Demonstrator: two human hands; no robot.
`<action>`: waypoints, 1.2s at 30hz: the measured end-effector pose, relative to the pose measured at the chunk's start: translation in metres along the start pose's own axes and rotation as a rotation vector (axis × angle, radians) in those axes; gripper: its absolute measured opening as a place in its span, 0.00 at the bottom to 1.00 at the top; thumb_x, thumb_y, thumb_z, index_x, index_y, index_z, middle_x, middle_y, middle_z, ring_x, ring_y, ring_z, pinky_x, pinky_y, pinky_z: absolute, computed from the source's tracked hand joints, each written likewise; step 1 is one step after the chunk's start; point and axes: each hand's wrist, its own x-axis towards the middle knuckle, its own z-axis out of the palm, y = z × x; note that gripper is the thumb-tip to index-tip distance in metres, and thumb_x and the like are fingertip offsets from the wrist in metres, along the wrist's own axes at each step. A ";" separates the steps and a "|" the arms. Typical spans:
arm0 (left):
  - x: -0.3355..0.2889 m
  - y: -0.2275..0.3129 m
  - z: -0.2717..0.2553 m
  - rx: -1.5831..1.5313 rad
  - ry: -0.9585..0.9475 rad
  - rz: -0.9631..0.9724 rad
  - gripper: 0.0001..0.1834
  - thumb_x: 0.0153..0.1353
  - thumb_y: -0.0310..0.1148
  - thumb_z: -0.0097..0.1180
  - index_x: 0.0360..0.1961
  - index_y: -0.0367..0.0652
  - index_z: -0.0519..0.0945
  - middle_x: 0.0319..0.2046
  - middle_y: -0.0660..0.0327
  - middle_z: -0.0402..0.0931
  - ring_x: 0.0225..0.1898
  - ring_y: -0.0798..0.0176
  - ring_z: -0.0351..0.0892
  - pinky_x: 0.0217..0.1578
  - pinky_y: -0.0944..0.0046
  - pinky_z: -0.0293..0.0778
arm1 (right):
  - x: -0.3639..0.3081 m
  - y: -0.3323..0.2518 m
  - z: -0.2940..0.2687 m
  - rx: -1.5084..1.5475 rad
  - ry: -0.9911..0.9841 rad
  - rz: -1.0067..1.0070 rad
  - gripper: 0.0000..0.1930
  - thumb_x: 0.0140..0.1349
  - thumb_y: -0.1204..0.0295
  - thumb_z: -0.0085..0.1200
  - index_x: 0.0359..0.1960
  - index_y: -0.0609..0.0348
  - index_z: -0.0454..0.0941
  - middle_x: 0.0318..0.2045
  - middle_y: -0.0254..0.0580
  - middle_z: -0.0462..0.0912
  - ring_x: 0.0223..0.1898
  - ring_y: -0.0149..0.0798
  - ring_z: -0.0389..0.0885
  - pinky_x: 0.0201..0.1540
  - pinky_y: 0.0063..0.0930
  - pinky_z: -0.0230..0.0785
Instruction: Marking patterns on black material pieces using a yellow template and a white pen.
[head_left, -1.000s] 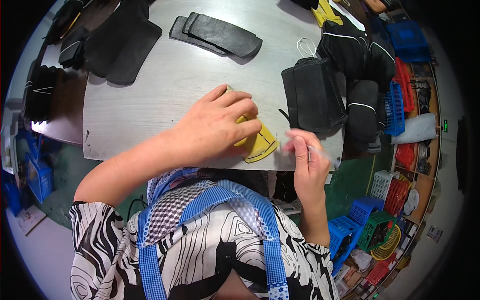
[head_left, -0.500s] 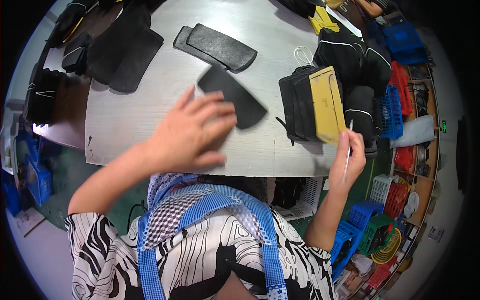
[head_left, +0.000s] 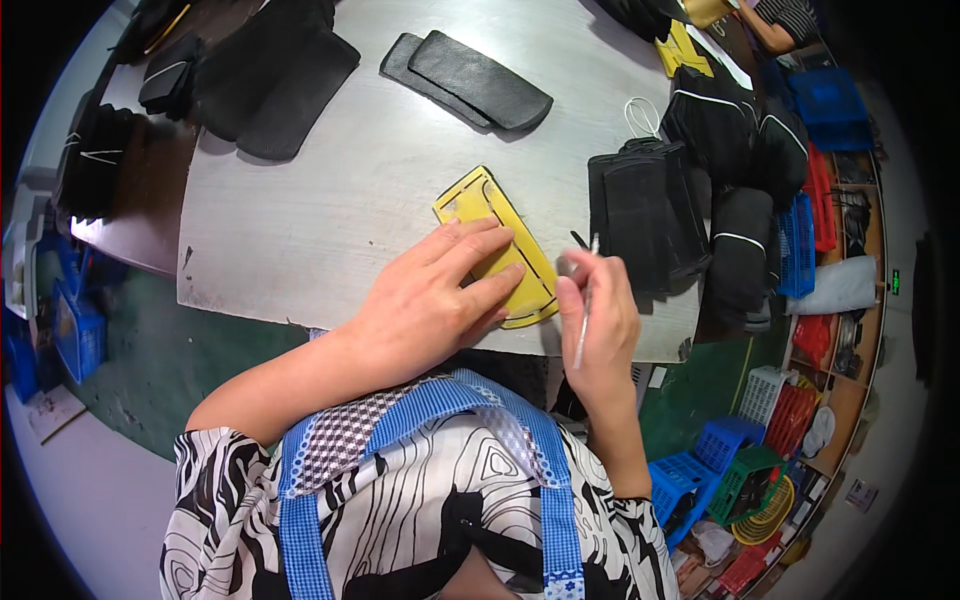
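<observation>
A yellow template (head_left: 532, 292) with slots cut in it lies over a black leather-like piece (head_left: 541, 257), whose dark rim shows along the edges. Across the template my left hand (head_left: 440, 280) rests with fingers extended and slightly apart, pressing from above. Just right of it, my right hand (head_left: 606, 315) pinches a thin silver pen-like stick (head_left: 582, 340), held upright beside the template's right edge. The stick's upper tip is slightly blurred. Farther off on the table sit two overlapping black curved pieces (head_left: 480, 82).
At the right stands a stack of black pieces (head_left: 645, 215), with strapped black bundles (head_left: 740, 240) beyond. Large black sheets (head_left: 280, 80) lie at the far left. Blue crates (head_left: 690, 475) line the floor at right. Another person's arm (head_left: 765, 30) shows at the far right.
The yellow template has moved left from the stack onto the black piece. My left hand has come down on it. My right hand has moved left, still holding the stick.
</observation>
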 end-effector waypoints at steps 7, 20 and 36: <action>-0.001 -0.001 0.003 -0.001 0.048 -0.005 0.20 0.54 0.30 0.71 0.50 0.44 0.85 0.58 0.49 0.76 0.62 0.44 0.76 0.63 0.48 0.74 | 0.046 -0.006 -0.003 0.564 0.045 0.141 0.10 0.73 0.72 0.55 0.47 0.66 0.81 0.36 0.45 0.83 0.36 0.34 0.83 0.41 0.25 0.74; -0.001 -0.005 0.004 0.071 0.082 0.050 0.12 0.55 0.34 0.68 0.39 0.43 0.82 0.53 0.51 0.76 0.56 0.47 0.79 0.64 0.45 0.74 | 0.109 -0.014 0.041 0.236 -0.038 -0.102 0.12 0.73 0.64 0.54 0.36 0.58 0.83 0.29 0.50 0.84 0.35 0.55 0.84 0.40 0.47 0.75; 0.003 -0.007 0.003 0.110 0.019 0.027 0.22 0.52 0.30 0.72 0.50 0.50 0.84 0.54 0.55 0.76 0.62 0.49 0.78 0.56 0.51 0.80 | -0.007 -0.012 0.003 0.278 -0.110 -0.264 0.05 0.68 0.72 0.59 0.36 0.61 0.82 0.33 0.46 0.84 0.35 0.50 0.81 0.38 0.42 0.72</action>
